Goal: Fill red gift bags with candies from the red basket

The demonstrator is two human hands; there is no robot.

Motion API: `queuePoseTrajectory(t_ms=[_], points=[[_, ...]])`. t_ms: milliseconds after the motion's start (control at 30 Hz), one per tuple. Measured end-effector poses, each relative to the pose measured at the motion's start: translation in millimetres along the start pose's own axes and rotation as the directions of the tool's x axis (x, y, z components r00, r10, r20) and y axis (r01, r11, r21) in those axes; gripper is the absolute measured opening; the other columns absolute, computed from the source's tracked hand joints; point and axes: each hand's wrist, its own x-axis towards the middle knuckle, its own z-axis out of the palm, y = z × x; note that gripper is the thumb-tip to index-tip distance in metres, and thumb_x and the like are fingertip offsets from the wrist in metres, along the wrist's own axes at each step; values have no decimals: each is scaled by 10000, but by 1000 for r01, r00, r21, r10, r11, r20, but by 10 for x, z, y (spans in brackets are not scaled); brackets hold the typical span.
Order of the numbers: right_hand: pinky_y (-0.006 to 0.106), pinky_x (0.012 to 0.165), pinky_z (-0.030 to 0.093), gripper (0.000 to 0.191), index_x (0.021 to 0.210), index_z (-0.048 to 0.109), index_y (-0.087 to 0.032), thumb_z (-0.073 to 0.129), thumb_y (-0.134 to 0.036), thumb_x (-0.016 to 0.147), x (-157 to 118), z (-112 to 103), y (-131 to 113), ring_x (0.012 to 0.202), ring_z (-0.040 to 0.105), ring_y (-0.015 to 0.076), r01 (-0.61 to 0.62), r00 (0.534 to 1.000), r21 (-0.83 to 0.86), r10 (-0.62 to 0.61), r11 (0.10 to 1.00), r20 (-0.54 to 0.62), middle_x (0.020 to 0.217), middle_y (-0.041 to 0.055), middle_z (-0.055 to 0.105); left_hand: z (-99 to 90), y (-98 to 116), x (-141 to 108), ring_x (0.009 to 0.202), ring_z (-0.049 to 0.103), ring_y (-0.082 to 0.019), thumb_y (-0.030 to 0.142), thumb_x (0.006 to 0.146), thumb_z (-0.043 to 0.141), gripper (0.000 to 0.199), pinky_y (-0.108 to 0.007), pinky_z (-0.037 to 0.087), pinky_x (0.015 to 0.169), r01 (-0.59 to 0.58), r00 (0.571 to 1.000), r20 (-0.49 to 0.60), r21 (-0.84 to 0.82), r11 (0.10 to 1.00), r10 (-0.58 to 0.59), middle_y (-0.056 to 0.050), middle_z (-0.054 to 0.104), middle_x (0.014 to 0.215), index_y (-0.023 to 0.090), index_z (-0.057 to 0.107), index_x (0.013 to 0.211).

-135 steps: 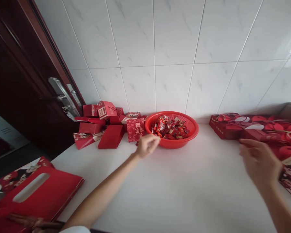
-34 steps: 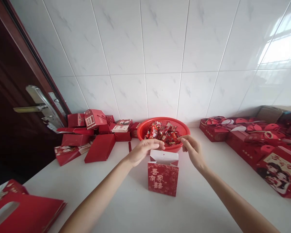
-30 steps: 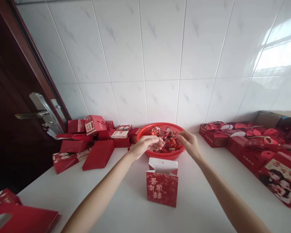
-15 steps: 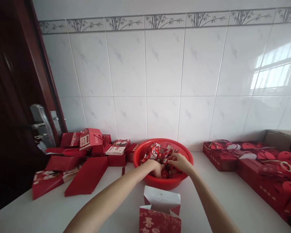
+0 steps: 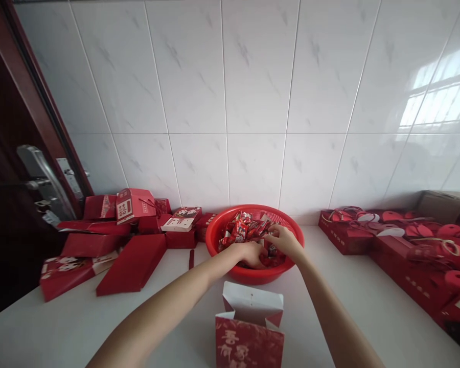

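Observation:
A red plastic basket (image 5: 249, 278) with a perforated inner wall holds a heap of shiny red wrapped candies (image 5: 239, 230). Both my hands are inside it. My left hand (image 5: 253, 254) is low at the front of the heap, fingers curled in among the candies and partly hidden. Bent over the right side of the heap, my right hand (image 5: 285, 240) pinches at a wrapped candy with thumb and fingers. Just in front of the basket stands a red paper gift box (image 5: 249, 342), its white-lined top flaps up and open.
Red boxes (image 5: 132, 266), some flattened and some folded, lie piled at the left, near a dark door with a metal handle (image 5: 48, 174). Rows of red boxes (image 5: 402, 276) with cords stand along the right. A tiled wall (image 5: 253, 168) rises behind the white table (image 5: 168, 317).
The view has tipped downward and shifted slightly. My hands stay in the basket; the left has moved a little to the right among the candies, closer to the right hand.

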Motion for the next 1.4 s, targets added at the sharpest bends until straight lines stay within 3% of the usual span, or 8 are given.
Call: queuePoseTrajectory(t_ms=[300,400,500,600,767,967,1200,1400], points=[[308,626,504,148,849,670,-219,668,-337,759,-22,-28,-31,770,684,227,4,1000,58,-5,998,9,826,45,716,-12,-97,24,713,643,-235,145,571,681,290,-310,482,615,-108,994,-34,-193,975,104,-28,692,776,211,719,851],[289,604,496,138,842,666,-212,631,-336,794,-34,-56,-65,744,676,207,-20,1000,134,19,991,11,845,49,721,-87,-166,-36,784,666,-228,155,586,700,326,-306,513,693,-139,980,-187,-362,922,75,-19,701,814,204,728,908],[280,622,500,145,826,674,-202,596,-325,827,-47,-87,-105,743,675,196,-27,1000,185,26,982,4,840,46,725,-156,-218,-87,921,669,-226,163,619,703,370,-318,523,821,-261,912,-409,-500,826,41,-36,713,968,189,722,987],[277,617,506,156,818,674,-198,589,-324,851,-72,-119,-143,716,683,190,-39,998,257,27,966,48,791,31,716,-179,-232,-93,1036,657,-243,146,644,689,420,-341,528,874,-342,872,-489,-565,751,29,-70,702,1127,181,706,1062],[276,583,526,115,896,667,-190,688,-267,813,-115,-158,-173,639,689,178,-72,986,371,11,926,164,745,15,714,-161,-239,-56,1224,599,-284,101,650,705,501,-381,489,1014,-370,860,-507,-542,754,57,-103,671,1271,175,689,1145],[257,528,528,284,931,652,-182,800,-171,689,-101,-151,-142,605,692,183,-105,989,403,51,909,142,673,0,711,-140,-272,-33,1403,470,-303,67,662,678,708,-399,463,1084,-424,855,-507,-562,710,108,-108,523,1504,219,595,1349],[250,489,508,310,917,650,-185,790,-130,646,-95,-137,-114,511,639,156,-90,993,457,43,885,112,564,-45,648,-111,-314,14,1443,421,-308,80,654,677,870,-409,464,1099,-464,839,-529,-566,681,131,-102,423,1588,242,471,1483],[266,484,515,239,871,676,-176,789,-215,663,-83,-126,-70,500,626,154,-57,996,419,23,906,85,586,-33,646,-134,-300,-5,1385,474,-305,72,646,650,780,-401,501,1043,-466,838,-527,-560,686,140,-84,479,1547,254,571,1400]])
